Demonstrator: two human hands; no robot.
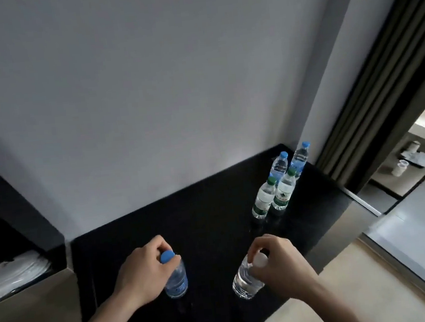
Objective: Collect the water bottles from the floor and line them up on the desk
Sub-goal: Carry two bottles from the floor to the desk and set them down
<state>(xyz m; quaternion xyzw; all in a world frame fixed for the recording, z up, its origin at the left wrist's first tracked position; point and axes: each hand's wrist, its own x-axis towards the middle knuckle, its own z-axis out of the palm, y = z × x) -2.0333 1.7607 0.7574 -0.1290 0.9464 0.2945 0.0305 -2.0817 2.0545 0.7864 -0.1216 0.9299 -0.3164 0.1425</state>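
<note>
While each hand is gripping an upright bottle by its neck, the right hand (277,264) with the white-capped bottle (247,277) is sitting nearer the standing row (277,185) than the left hand (144,270) with the blue-capped bottle (175,275) on the table (206,214).

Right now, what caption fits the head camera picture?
Left hand and right hand set two bottles on the black desk near four standing bottles.

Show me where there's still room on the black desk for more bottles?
The desk is bare along the wall, between the left hand on the blue-capped bottle and the four standing bottles. It is crowded in the far right corner and around the right hand holding the white-capped bottle.
</note>
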